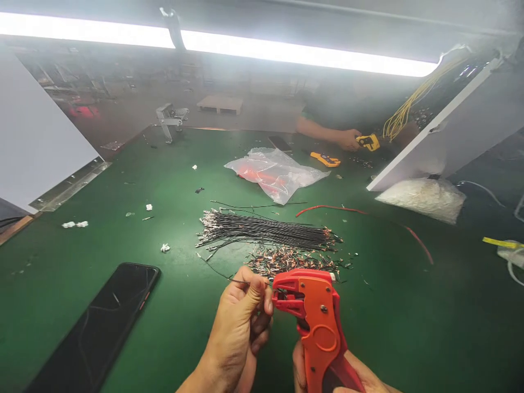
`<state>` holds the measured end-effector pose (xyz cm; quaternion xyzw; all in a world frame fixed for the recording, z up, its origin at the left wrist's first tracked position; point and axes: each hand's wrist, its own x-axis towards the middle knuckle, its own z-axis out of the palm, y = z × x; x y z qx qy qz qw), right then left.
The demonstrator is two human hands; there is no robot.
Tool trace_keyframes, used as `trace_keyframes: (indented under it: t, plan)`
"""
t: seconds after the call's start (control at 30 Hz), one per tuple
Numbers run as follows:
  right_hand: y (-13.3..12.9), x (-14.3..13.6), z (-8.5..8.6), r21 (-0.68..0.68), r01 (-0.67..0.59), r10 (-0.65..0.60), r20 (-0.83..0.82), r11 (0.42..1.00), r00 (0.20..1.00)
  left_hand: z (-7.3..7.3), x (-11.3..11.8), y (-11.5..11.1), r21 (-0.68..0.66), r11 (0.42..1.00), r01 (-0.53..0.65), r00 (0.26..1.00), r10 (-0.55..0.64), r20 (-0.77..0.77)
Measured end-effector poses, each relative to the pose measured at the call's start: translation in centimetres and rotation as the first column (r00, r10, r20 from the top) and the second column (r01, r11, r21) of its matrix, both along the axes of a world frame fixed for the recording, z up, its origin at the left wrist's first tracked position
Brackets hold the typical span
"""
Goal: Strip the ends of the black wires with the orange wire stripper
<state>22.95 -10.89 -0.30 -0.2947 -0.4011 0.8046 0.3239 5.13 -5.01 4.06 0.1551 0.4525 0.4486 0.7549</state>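
Observation:
Between the thumb and fingers of my left hand [241,316] is a thin black wire [216,271], its near end at the jaws of a red and orange wire stripper [321,322]. My right hand [356,374] is wrapped round the stripper's handles at the bottom of the view. Beyond the hands lies a bundle of black wires [266,229], with pale terminals at the left ends and bare copper at the right ends. A heap of short stripped scraps [282,259] sits between the bundle and the stripper.
A black phone [98,322] lies at the left. Behind the bundle is a clear plastic bag [278,172] with something red inside. Across the green table [172,180], a person's hand [347,140] holds a yellow tool [368,142]. A white bag [423,197] rests by the right panel.

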Motion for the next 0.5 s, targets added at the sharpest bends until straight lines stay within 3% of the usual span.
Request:
trace_keyframes:
  t: [0.5]
  plan:
    - [0.0,0.1,-1.3,-0.037,-0.025,0.021,-0.111,0.999,0.994,-1.1,0.7,-0.4,0.04,0.999,-0.038,0.996,0.041,-0.085]
